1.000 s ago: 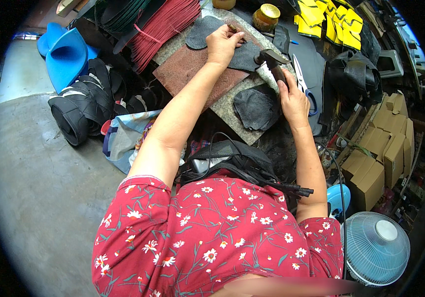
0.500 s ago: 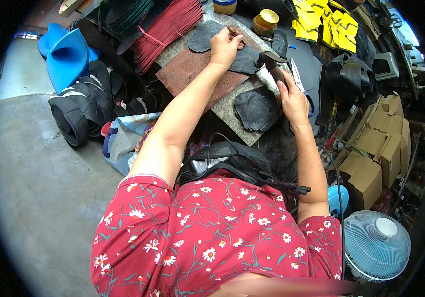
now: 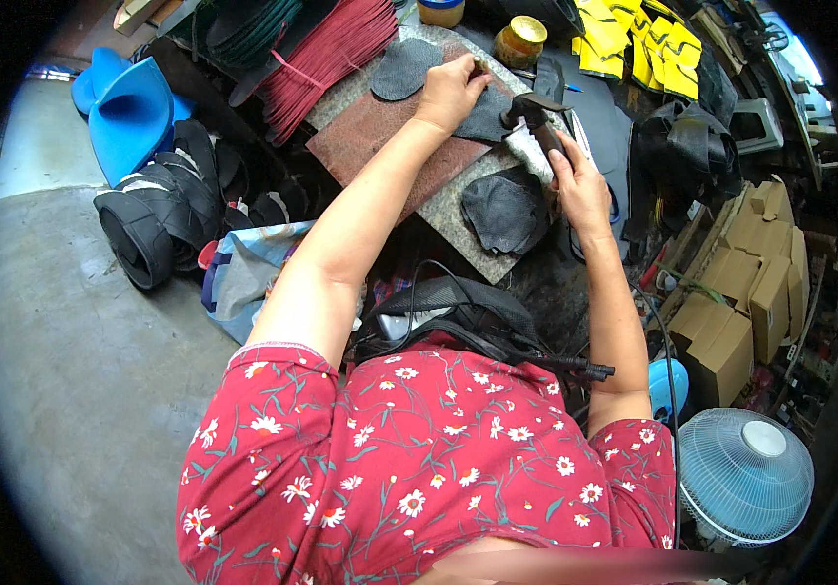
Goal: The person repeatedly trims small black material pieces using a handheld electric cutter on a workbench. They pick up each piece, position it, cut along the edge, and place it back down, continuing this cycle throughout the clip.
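Observation:
My right hand (image 3: 585,193) is wrapped round the dark handle of a hammer (image 3: 547,135), whose head sits just right of the dark grey piece. My left hand (image 3: 450,95) is closed, fingertips bunched over the middle of that dark grey, sole-shaped piece (image 3: 406,70). Whatever the fingertips pinch is too small or hidden to name. Under the piece lies a reddish-brown board (image 3: 365,146) on a speckled stone slab (image 3: 478,249). A stack of rounded black pieces (image 3: 504,210) rests on the slab, nearer me than the hammer.
A yellow-stained jar (image 3: 519,43) stands beyond the hammer, with yellow pieces (image 3: 668,54) to its right. Red strips (image 3: 326,58) lie in a bundle at the left. Scissors partly show beside my right hand. Cardboard boxes (image 3: 731,322) and a fan (image 3: 746,478) are on the right.
My left hand has shifted slightly right, its fingers more bunched. The hammer and my right hand have moved only a little; the scissors are now more covered.

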Demonstrator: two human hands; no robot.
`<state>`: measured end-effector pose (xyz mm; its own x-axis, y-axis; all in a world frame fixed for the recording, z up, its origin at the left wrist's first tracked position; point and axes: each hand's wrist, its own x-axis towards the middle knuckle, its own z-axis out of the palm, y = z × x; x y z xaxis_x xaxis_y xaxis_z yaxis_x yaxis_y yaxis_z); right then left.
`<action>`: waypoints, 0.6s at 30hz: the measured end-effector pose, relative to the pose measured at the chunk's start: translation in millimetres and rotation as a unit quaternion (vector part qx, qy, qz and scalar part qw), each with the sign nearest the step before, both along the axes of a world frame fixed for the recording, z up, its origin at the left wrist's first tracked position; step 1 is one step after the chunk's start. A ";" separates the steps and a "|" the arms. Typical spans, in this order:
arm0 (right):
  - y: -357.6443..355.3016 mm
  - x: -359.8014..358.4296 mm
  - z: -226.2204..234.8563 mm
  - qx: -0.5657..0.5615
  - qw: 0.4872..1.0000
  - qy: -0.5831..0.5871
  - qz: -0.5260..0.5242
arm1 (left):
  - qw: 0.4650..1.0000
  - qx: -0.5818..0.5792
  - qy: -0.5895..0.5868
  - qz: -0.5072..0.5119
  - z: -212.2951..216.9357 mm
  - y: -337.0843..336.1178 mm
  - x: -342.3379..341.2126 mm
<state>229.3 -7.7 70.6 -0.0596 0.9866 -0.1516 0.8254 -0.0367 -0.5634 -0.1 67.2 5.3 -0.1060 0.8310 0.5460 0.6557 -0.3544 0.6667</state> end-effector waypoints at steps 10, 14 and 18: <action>15.7 -17.0 26.7 0.076 0.994 0.078 -0.007 | 0.992 0.055 0.109 -0.037 4.7 -7.1 15.8; 5.7 -1.2 6.8 0.063 0.998 -0.013 0.001 | 0.999 0.023 0.037 0.009 -3.4 -7.4 12.8; -6.8 -2.2 -16.8 0.109 0.992 -0.026 0.051 | 0.979 -0.063 -0.193 0.002 -10.5 -1.8 8.2</action>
<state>227.1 -14.5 53.8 -0.1579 0.9857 0.0589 0.8473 0.1658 -0.5046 8.2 65.4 -5.2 -0.2868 0.8888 0.3574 0.3472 -0.2513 0.9035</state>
